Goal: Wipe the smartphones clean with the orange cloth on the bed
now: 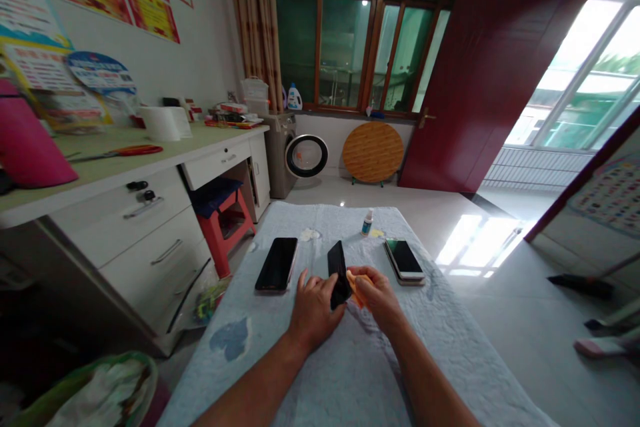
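Observation:
My left hand point(315, 307) grips a black phone point(337, 259) near the middle of the cloth-covered table, tilting it up on its edge. Pinched in my right hand point(376, 295) is an orange cloth point(356, 292), pressed against the phone's right edge. Part of the phone is hidden behind my left fingers. A larger dark-screened phone point(277, 264) lies flat to the left. On the right, a white-framed phone point(405, 259) rests on top of something flat, perhaps another phone. A small spray bottle point(367, 222) stands upright beyond my hands.
A pale blue cloth point(320, 380) covers the table. Along the left runs a desk point(210, 143) with scissors point(125, 151) and a paper roll point(161, 123). A red stool point(227, 227) is tucked by it. Farther back are a washing machine point(280, 153) and a red door point(465, 73).

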The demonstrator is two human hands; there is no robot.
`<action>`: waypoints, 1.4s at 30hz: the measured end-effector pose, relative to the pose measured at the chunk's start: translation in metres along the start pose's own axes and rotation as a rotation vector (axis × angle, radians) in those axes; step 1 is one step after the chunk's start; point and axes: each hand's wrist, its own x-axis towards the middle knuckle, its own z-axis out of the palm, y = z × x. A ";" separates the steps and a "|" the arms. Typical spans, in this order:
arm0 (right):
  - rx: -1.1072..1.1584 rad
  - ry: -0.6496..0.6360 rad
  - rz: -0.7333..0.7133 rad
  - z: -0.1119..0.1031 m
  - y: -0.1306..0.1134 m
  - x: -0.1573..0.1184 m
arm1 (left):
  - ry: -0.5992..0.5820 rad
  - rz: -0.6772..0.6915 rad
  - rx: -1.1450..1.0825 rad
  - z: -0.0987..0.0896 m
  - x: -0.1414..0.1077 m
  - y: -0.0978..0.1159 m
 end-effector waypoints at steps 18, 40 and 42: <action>-0.366 0.009 -0.182 0.004 0.009 -0.003 | -0.020 -0.044 -0.348 0.014 -0.002 -0.005; -0.728 -0.061 -0.435 0.006 0.020 -0.007 | -0.082 -0.130 -0.034 0.019 -0.004 -0.022; -0.745 -0.055 -0.436 0.003 0.019 -0.007 | -0.103 -0.098 -0.051 0.020 -0.005 -0.023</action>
